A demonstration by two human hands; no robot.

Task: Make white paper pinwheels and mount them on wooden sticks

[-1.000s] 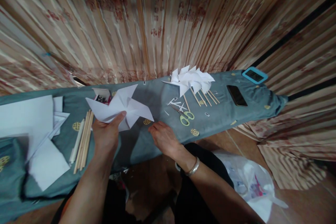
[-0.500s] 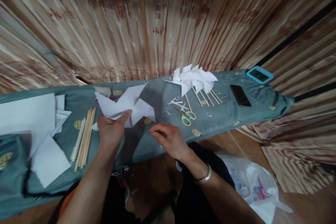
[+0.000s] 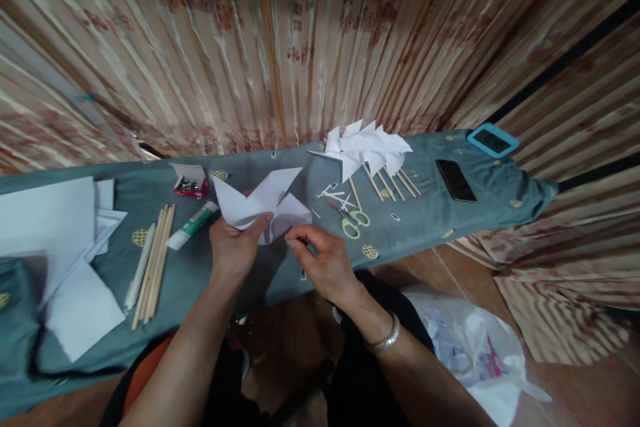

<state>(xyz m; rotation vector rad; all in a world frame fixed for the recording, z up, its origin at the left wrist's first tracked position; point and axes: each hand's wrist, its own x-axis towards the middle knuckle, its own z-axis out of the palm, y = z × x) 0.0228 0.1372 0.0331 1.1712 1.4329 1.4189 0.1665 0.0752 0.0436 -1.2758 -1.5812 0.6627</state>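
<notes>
My left hand [image 3: 235, 243] grips a white paper pinwheel [image 3: 267, 197], with the thumb pressed on its middle. Just right of it, my right hand [image 3: 323, 257] is closed in a pinch; a tiny dark spot shows at the fingertips, too small to name. Behind and left of the pinwheel stands an opened small red box [image 3: 190, 183] of metal pins. A green and white glue tube [image 3: 193, 225] lies beside my left hand. Further left are several wooden sticks [image 3: 156, 267] and a white pen [image 3: 141, 267].
Finished paper pinwheels on sticks [image 3: 367, 147] lie at the back right, near green-handled scissors [image 3: 355, 221] and paper scraps [image 3: 337, 197]. A phone [image 3: 455, 180] and a blue-framed clock [image 3: 493, 140] are further right. White paper sheets [image 3: 47, 213] lie left. A plastic bag [image 3: 480, 347] sits on the floor.
My left hand has moved right with the pinwheel, uncovering the pin box and the glue tube. The pinwheel and my pinched right fingers are now close together.
</notes>
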